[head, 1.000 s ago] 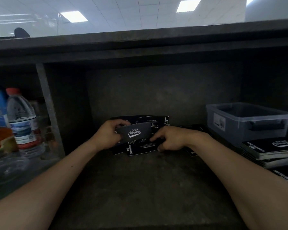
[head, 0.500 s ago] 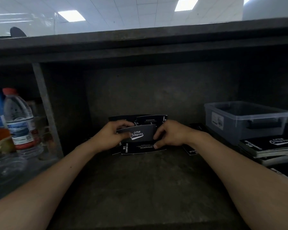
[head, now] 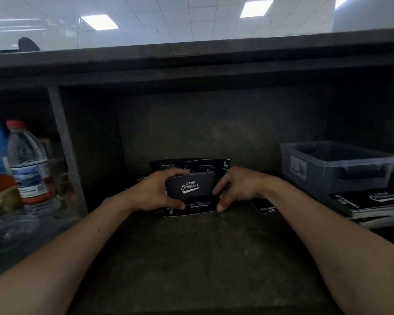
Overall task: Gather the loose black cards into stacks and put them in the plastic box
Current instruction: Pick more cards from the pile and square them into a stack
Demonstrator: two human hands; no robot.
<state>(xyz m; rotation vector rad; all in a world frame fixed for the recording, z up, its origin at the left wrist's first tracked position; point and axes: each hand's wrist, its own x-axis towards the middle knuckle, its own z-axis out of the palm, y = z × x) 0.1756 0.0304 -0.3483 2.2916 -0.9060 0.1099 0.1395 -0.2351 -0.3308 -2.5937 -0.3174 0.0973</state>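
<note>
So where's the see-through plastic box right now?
In the head view, the translucent bluish plastic box sits at the right of the dark shelf, just behind a stack of black printed cards, to the right of the right hand.

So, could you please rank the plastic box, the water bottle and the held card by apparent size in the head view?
1. plastic box
2. water bottle
3. card, clearly smallest though its edges are partly covered.

Two bare forearms stretch in from 7 and 5 o'clock, meeting near centre frame. Left hand [head: 154,192] and right hand [head: 239,187] face each other, fingers curled, gripping black cards [head: 190,186] by opposite edges, thumbs underneath.
</note>
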